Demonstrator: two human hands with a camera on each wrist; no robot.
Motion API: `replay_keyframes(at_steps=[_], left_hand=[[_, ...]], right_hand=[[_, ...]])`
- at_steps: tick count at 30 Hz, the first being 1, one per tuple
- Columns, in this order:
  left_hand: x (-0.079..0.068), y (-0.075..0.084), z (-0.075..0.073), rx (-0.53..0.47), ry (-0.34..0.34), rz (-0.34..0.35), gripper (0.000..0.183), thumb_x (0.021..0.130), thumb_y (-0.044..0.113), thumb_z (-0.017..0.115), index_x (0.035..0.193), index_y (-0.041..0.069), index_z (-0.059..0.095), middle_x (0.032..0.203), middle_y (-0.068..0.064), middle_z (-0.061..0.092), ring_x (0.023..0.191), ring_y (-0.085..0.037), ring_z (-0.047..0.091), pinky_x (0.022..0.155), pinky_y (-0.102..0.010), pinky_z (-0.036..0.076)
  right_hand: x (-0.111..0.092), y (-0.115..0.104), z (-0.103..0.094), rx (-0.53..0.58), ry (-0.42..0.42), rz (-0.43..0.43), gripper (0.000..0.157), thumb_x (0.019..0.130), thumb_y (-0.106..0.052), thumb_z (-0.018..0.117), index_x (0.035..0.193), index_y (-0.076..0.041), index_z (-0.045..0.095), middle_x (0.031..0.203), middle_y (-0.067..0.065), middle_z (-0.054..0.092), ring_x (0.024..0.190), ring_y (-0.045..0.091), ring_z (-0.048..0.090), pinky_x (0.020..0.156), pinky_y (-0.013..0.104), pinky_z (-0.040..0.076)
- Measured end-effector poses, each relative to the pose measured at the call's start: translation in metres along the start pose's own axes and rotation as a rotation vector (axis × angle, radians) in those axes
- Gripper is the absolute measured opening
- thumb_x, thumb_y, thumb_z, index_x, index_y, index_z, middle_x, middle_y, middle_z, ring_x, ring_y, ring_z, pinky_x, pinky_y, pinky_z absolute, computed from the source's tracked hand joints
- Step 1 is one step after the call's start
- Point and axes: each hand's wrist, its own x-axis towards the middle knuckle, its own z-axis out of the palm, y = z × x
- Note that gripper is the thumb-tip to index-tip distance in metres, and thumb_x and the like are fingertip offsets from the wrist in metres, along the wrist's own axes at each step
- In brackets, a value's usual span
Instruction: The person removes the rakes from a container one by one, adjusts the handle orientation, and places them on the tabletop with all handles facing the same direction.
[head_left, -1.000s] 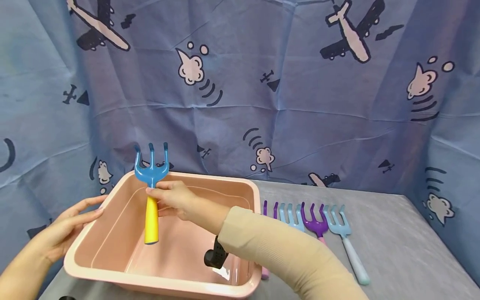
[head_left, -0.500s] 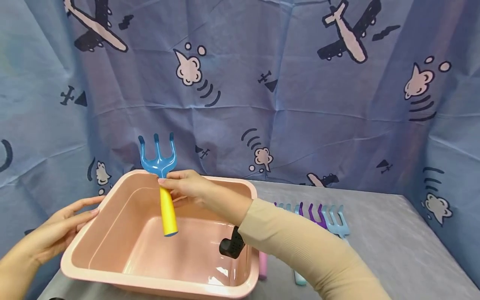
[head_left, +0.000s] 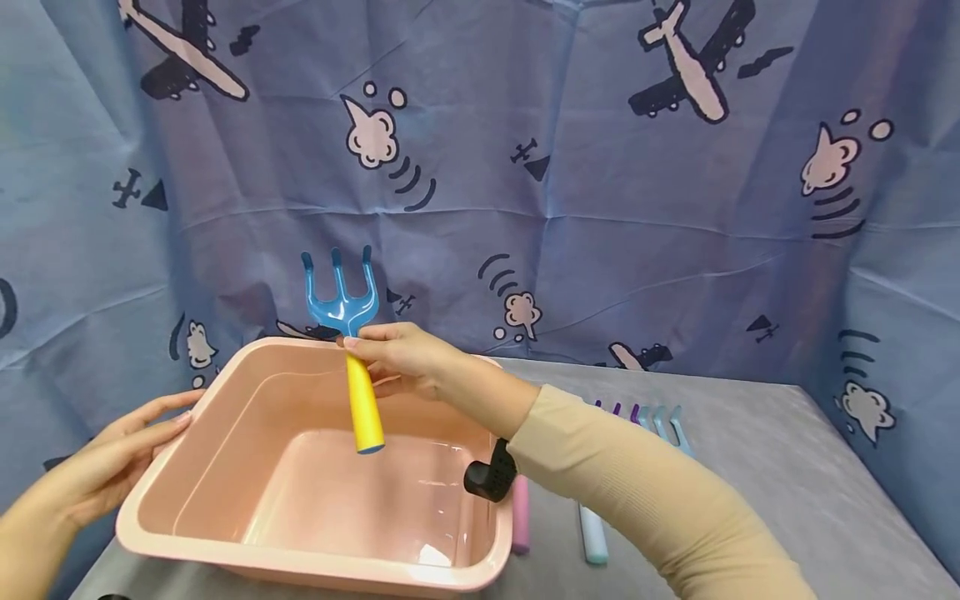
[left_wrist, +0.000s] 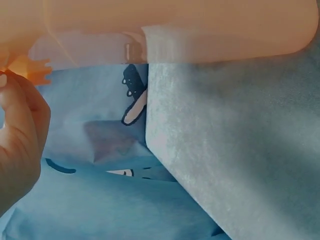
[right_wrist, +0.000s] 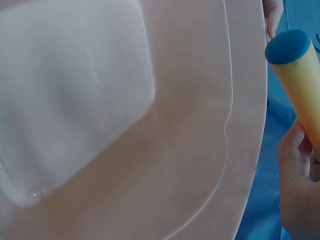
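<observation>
My right hand [head_left: 405, 358] pinches a hand fork [head_left: 365, 408] where its yellow handle meets the blue three-pronged head. The fork is upright, tines up, above the pink basin [head_left: 315, 558]. From the right wrist view, the handle's blue end cap [right_wrist: 288, 47] faces the camera, and part of the right hand [right_wrist: 300, 200] shows below. At the basin's left side my left hand [head_left: 105, 467] grips the rim with thumb and fingers. The left wrist view catches that hand [left_wrist: 20, 130] at its edge, under the basin's wall [left_wrist: 225, 40], next to a jagged orange piece I cannot identify.
Several more hand forks lie right of the basin, partly behind the right sleeve: light blue tines [head_left: 663, 421], purple tines [head_left: 617, 410], a pink handle [head_left: 521, 517] and a pale blue handle [head_left: 592, 537]. A blue patterned curtain [head_left: 450, 167] hangs behind the grey tabletop [head_left: 757, 467].
My right hand has carried the hand fork rightward and slightly up over the basin. The right sleeve now covers more of the lying forks. The left hand stays on the rim.
</observation>
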Motion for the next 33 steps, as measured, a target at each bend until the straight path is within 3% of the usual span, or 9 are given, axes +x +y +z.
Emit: replay_keyframes(at_steps=[6, 11, 19, 28, 33], left_hand=[[0.002, 0.001, 0.000, -0.062, -0.051, -0.005, 0.053, 0.102, 0.001, 0.014, 0.130, 0.018, 0.055, 0.116, -0.009, 0.061, 0.103, -0.020, 0.061, 0.084, -0.034, 0.052], [0.003, 0.001, -0.001, -0.062, -0.060, -0.001, 0.052, 0.102, 0.001, 0.014, 0.130, 0.018, 0.055, 0.116, -0.009, 0.062, 0.103, -0.020, 0.061, 0.084, -0.034, 0.052], [0.001, -0.002, -0.002, -0.058, -0.039, 0.006, 0.052, 0.102, 0.002, 0.014, 0.130, 0.019, 0.055, 0.115, -0.007, 0.062, 0.102, -0.019, 0.062, 0.082, -0.033, 0.053], [0.002, -0.001, 0.001, -0.077, -0.012, -0.034, 0.053, 0.101, -0.001, 0.018, 0.127, 0.021, 0.058, 0.113, -0.008, 0.062, 0.100, -0.020, 0.062, 0.082, -0.034, 0.053], [0.001, 0.000, 0.002, -0.038, 0.027, -0.031, 0.051, 0.101, -0.002, 0.020, 0.126, 0.021, 0.059, 0.112, -0.006, 0.063, 0.099, -0.019, 0.062, 0.082, -0.034, 0.053]], right_hand=[[-0.008, -0.006, -0.012, -0.009, -0.017, -0.013, 0.024, 0.096, -0.018, 0.054, 0.109, 0.002, 0.056, 0.083, 0.003, 0.053, 0.073, 0.016, 0.056, 0.067, 0.029, 0.053], [-0.014, -0.007, -0.018, -0.032, -0.018, 0.005, 0.033, 0.097, -0.019, 0.052, 0.122, 0.002, 0.055, 0.086, 0.003, 0.052, 0.073, 0.016, 0.056, 0.068, 0.029, 0.053], [-0.018, -0.007, -0.024, -0.033, 0.000, 0.017, 0.031, 0.097, -0.019, 0.053, 0.122, -0.002, 0.057, 0.118, 0.012, 0.057, 0.077, 0.017, 0.057, 0.072, 0.030, 0.054], [-0.022, -0.008, -0.032, -0.010, 0.000, 0.025, 0.032, 0.097, -0.017, 0.052, 0.126, -0.002, 0.055, 0.120, 0.012, 0.056, 0.076, 0.016, 0.057, 0.070, 0.028, 0.053], [-0.025, -0.010, -0.035, -0.027, -0.003, 0.026, 0.031, 0.097, -0.016, 0.051, 0.124, -0.001, 0.055, 0.117, 0.009, 0.057, 0.076, 0.017, 0.057, 0.077, 0.033, 0.054]])
